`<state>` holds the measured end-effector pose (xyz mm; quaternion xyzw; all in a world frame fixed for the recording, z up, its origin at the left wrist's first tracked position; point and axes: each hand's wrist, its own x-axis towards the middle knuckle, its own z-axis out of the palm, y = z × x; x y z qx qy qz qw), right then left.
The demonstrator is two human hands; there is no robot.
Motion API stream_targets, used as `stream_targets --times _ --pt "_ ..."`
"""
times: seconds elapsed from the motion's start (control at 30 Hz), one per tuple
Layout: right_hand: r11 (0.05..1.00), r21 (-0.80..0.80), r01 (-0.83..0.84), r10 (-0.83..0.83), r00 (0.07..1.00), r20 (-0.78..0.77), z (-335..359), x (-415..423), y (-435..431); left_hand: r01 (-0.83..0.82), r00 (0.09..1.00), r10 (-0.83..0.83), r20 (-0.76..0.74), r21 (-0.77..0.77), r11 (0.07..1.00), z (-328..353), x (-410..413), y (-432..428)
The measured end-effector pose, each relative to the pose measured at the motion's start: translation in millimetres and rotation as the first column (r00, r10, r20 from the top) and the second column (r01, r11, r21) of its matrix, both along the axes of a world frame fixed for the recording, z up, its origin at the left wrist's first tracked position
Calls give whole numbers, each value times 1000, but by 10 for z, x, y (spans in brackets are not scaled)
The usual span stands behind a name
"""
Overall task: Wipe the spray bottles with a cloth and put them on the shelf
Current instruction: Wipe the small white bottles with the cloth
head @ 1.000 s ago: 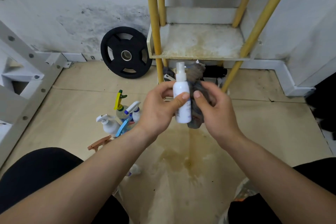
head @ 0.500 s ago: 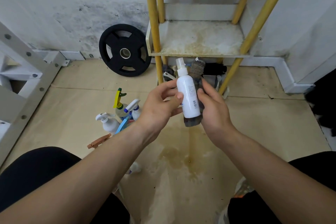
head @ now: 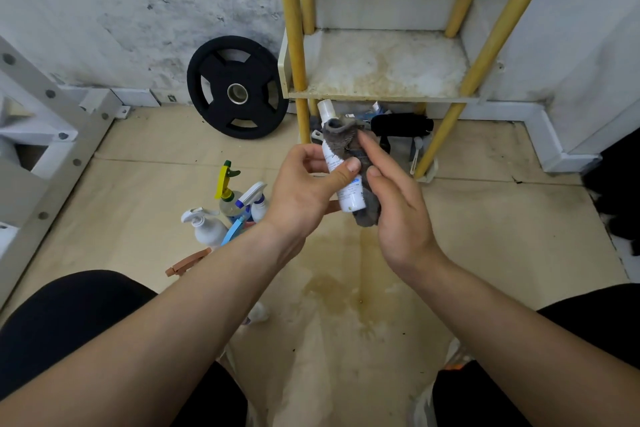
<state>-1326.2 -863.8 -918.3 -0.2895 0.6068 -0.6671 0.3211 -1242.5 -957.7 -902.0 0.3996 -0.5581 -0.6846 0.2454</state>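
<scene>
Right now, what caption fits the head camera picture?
Left hand grips a white spray bottle; right hand holds a grey cloth round it.

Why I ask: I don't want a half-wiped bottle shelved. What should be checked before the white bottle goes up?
1. Firm hold on the bottle: ok. The left hand grips the white bottle around its middle.
2. Cloth in contact: ok. The cloth wraps the bottle's upper part, held there by the right hand.
3. Wiping finished: cannot tell. The cloth hides much of the surface.
4. Room on the shelf: ok. Its board is bare.
5. Shelf clean: not ok. The board is stained.
6. Other bottles shelved: not ok. They stand on the floor.
</scene>
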Motion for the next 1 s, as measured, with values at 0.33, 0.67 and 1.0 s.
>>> stream_targets --times 0.33,0.67,1.0 --pt "994 51 99 -107 976 188 36 -171 -66 63 996 -56 -76 96 993 -13 28 -47" --pt "996 54 73 -73 997 4 68 -135 -1 142 985 -135 -109 63 988 -3 -6 34" --pt "996 47 77 -80 995 64 -44 -112 -40 81 996 -82 -43 -38 996 17 1 -20"
